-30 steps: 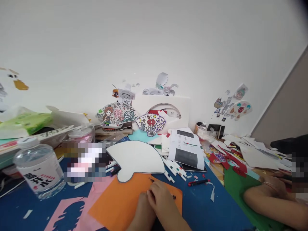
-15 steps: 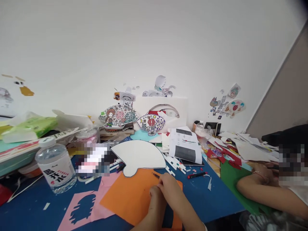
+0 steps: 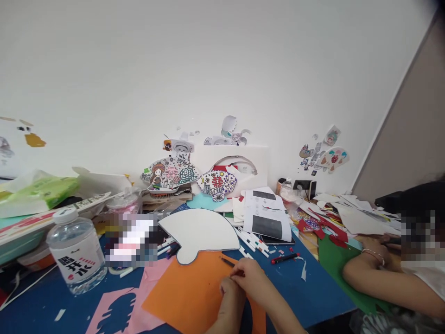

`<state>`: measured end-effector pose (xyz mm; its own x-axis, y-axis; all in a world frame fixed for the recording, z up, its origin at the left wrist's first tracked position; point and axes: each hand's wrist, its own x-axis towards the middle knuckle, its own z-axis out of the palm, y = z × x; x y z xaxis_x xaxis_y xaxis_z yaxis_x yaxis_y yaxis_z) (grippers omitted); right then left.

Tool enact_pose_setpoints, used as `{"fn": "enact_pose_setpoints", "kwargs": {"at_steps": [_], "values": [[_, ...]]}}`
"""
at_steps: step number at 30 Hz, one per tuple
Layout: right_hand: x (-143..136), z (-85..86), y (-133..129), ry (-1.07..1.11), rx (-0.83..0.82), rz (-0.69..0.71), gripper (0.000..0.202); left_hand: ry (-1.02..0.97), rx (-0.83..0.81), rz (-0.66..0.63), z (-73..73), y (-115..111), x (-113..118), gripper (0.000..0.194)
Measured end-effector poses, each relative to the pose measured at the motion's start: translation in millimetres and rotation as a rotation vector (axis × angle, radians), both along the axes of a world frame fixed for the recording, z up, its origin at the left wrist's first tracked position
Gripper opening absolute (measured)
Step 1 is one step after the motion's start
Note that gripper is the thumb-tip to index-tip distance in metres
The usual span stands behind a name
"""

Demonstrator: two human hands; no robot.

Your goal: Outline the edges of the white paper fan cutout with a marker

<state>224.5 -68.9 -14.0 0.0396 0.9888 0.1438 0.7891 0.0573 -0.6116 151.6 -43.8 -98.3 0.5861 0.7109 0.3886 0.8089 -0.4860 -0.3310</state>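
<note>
My right hand (image 3: 250,277) is closed in a pinch over the orange paper (image 3: 184,290). A slim dark pen-like tool (image 3: 227,261) sticks out from its fingers toward the upper left; its exact kind is too small to make out. Just below, my left hand (image 3: 232,292) lies on the orange paper with its fingers curled, touching the right fingertips. What the left fingers hold is hidden. A dark blue gap shows through the orange sheet beside the left wrist. Above the hands rests a white fan-shaped card (image 3: 201,232) with a dark edge, overlapping the orange paper.
Pink paper (image 3: 120,306) with a cut-out lies at left, near a water bottle (image 3: 78,253). Several white markers (image 3: 255,243), a red-black pen (image 3: 285,258) and a printed sheet (image 3: 266,213) are at right. A co-worker's arm (image 3: 375,273) rests on green paper (image 3: 333,264).
The view has tilted up slightly, so the scene sits lower. My hands have shifted a little to the right over the orange paper, and more of the dark tool shows.
</note>
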Motion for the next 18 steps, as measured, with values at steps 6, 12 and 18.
{"fn": "enact_pose_setpoints", "kwargs": {"at_steps": [6,12,18], "values": [[3.7,-3.2,2.9,-0.014,-0.001,-0.019,0.013,0.079,0.201,0.037,-2.7,-7.6,-3.8,0.016],[9.7,-3.6,4.2,-0.009,-0.11,-0.009,0.011,0.116,0.386,0.074,-16.1,-4.5,0.3,0.013],[10.8,-2.5,2.6,-0.006,-0.128,0.025,0.014,0.144,0.458,0.078,-29.9,0.7,3.8,0.015]]}}
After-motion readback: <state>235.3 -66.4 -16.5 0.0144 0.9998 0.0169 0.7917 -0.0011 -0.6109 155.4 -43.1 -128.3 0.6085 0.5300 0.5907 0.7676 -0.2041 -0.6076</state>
